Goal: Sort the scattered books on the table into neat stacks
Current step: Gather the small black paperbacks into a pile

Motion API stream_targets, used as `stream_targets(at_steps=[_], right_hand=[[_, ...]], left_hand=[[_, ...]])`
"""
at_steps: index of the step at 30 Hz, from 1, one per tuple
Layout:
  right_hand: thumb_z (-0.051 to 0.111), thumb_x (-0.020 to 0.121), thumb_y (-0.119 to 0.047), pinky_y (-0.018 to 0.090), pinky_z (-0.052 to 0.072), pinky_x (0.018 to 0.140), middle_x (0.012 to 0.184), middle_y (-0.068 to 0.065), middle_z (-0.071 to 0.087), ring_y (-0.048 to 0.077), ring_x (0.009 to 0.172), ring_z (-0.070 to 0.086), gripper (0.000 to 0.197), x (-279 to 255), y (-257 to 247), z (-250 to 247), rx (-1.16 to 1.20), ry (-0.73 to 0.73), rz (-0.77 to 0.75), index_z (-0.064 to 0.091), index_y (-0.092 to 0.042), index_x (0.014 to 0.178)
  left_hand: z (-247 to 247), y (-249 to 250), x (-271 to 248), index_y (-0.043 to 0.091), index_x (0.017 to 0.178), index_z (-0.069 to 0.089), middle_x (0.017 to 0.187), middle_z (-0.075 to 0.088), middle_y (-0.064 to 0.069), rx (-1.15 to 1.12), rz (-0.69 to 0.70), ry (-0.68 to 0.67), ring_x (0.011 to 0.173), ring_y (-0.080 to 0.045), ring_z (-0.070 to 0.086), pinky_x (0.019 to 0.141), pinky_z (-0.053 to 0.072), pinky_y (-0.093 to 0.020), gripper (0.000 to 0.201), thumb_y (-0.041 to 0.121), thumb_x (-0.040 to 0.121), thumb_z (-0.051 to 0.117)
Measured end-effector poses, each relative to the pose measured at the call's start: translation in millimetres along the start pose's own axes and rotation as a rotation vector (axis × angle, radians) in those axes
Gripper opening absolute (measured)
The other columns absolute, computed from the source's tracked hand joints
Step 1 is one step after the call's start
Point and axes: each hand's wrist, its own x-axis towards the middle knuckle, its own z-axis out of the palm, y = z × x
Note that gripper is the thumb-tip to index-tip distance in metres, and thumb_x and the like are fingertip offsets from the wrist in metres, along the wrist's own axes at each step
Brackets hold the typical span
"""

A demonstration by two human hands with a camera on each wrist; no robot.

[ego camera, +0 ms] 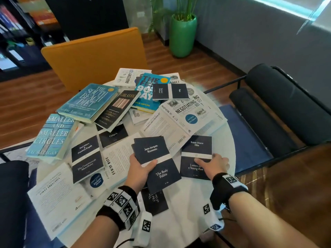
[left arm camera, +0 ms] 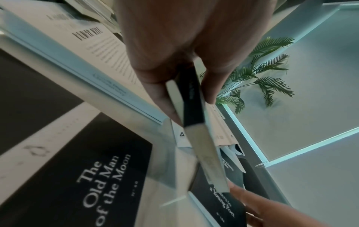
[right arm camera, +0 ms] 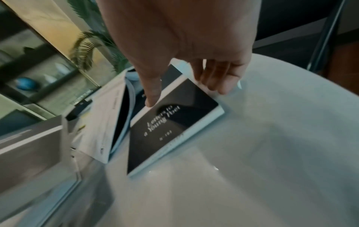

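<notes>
Nearest, low on the round white table (ego camera: 180, 217): a thin dark booklet, The Old Man of the Moon (ego camera: 155, 201), flat, partly under the held stack. A large white open book (ego camera: 59, 199) lies at the near-left edge.

Left hand (ego camera: 138, 170) grips a small stack of dark booklets, top one The Body Politic (ego camera: 157, 161), thumb over the cover, fingers underneath; stack lifted off the table, tilted. Left wrist view shows the stack edge-on (left arm camera: 196, 122), pinched between thumb and fingers.

Right hand (ego camera: 214, 164) rests on Letters to a Young Poet (ego camera: 196, 158), which lies flat near the table's right edge. Index finger is pressed on the cover, other fingers (right arm camera: 215, 76) curled down over its right edge. Lifted or not, cannot tell.

Left of the hands: The Communist Manifesto (ego camera: 86, 159) on top of white open books, Caligula (ego camera: 113, 136) just beyond it.

Mid table: Negotiating 101 (ego camera: 186, 115) open, cover up, with two small dark booklets (ego camera: 170, 91) beyond it. Left side: Smaller and Smaller Circles (ego camera: 52, 136), The South Beach Diet (ego camera: 87, 102), Girl Code (ego camera: 117, 109), overlapping. Far side: a blue book (ego camera: 146, 97) and Anatomy 101 (ego camera: 129, 77).

Beyond the table: orange chair (ego camera: 95, 56), green planter (ego camera: 182, 35), dark bench (ego camera: 279, 104) at right.
</notes>
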Motion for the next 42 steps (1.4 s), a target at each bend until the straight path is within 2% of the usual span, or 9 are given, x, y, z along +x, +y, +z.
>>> stream_targets(at_steps=[7, 13, 16, 20, 25, 29, 33, 37, 42], right_hand=[[0.063, 0.088, -0.003, 0.038, 0.049, 0.084, 0.111, 0.013, 0.057, 0.027, 0.096, 0.057, 0.042, -16, 12, -2, 0.485, -0.167, 0.043, 0.038, -0.007, 0.122], [0.054, 0.084, -0.002, 0.046, 0.056, 0.082, 0.102, 0.016, 0.065, 0.033, 0.089, 0.065, 0.029, -59, 17, -13, 0.595, -0.257, -0.026, 0.05, -0.012, 0.111], [0.053, 0.083, 0.0, 0.034, 0.052, 0.068, 0.097, 0.014, 0.065, 0.027, 0.081, 0.063, 0.029, -86, -2, -4, 0.576, -0.394, -0.128, 0.053, -0.011, 0.11], [0.053, 0.088, -0.002, 0.026, 0.046, 0.069, 0.101, 0.004, 0.062, 0.014, 0.086, 0.06, 0.029, -113, -28, 27, 0.455, -0.573, -0.25, 0.049, -0.012, 0.115], [0.052, 0.096, -0.014, 0.021, 0.048, 0.076, 0.101, -0.001, 0.066, 0.016, 0.095, 0.063, 0.02, -126, -47, 60, 0.321, -0.71, -0.472, 0.059, -0.017, 0.114], [0.05, 0.095, -0.017, 0.028, 0.038, 0.101, 0.124, 0.004, 0.055, 0.022, 0.118, 0.048, 0.032, -107, -41, 81, -0.167, -0.448, -0.68, 0.058, -0.02, 0.126], [0.071, 0.075, -0.049, 0.04, 0.034, 0.105, 0.146, -0.003, 0.034, 0.025, 0.128, 0.033, 0.081, -101, -31, 89, -0.639, -0.409, -0.854, 0.034, -0.029, 0.144], [0.078, 0.061, -0.056, 0.04, 0.031, 0.103, 0.137, 0.002, 0.034, 0.026, 0.125, 0.032, 0.098, -102, -30, 93, -0.769, -0.348, -0.84, 0.03, -0.033, 0.143], [0.078, 0.069, -0.045, 0.037, 0.035, 0.101, 0.13, 0.007, 0.036, 0.028, 0.124, 0.033, 0.074, -98, -35, 87, -0.787, -0.397, -0.724, 0.044, -0.024, 0.132]], left_hand=[[-19, -18, -13, 0.02, 0.127, 0.034, 0.116, 0.057, 0.001, -0.08, -0.065, 0.006, 0.101, -0.018, 0.063, 0.087, 0.055, -0.041, 0.059, 0.014, 0.084, 0.073], [-32, -25, -29, 0.015, 0.131, 0.033, 0.119, 0.056, -0.001, 0.009, -0.031, 0.023, 0.099, -0.012, 0.06, 0.084, 0.052, -0.03, 0.059, 0.017, 0.086, 0.071], [-36, -31, -39, 0.014, 0.131, 0.034, 0.116, 0.056, 0.0, 0.055, -0.009, 0.031, 0.094, -0.007, 0.058, 0.073, 0.048, -0.022, 0.056, 0.022, 0.088, 0.069], [-43, -36, -52, 0.017, 0.127, 0.037, 0.11, 0.057, 0.008, 0.007, 0.021, 0.069, 0.093, 0.0, 0.058, 0.077, 0.049, -0.02, 0.048, 0.03, 0.09, 0.064], [-72, -43, -61, 0.02, 0.126, 0.037, 0.113, 0.061, 0.004, -0.029, 0.026, 0.149, 0.098, -0.009, 0.064, 0.082, 0.052, -0.027, 0.071, 0.022, 0.073, 0.084], [-105, -48, -71, 0.017, 0.128, 0.036, 0.112, 0.059, 0.002, -0.065, 0.017, 0.266, 0.098, -0.011, 0.062, 0.082, 0.052, -0.029, 0.071, 0.019, 0.074, 0.082], [-132, -59, -78, 0.016, 0.128, 0.035, 0.119, 0.056, -0.003, -0.081, 0.021, 0.382, 0.106, -0.02, 0.06, 0.093, 0.051, -0.039, 0.071, 0.019, 0.075, 0.082], [-148, -70, -82, 0.016, 0.131, 0.035, 0.122, 0.057, -0.003, -0.075, 0.012, 0.448, 0.107, -0.02, 0.06, 0.096, 0.05, -0.043, 0.074, 0.024, 0.074, 0.083], [-154, -78, -85, 0.017, 0.131, 0.035, 0.122, 0.057, -0.003, -0.106, 0.013, 0.478, 0.107, -0.021, 0.061, 0.097, 0.05, -0.045, 0.075, 0.024, 0.074, 0.083]])
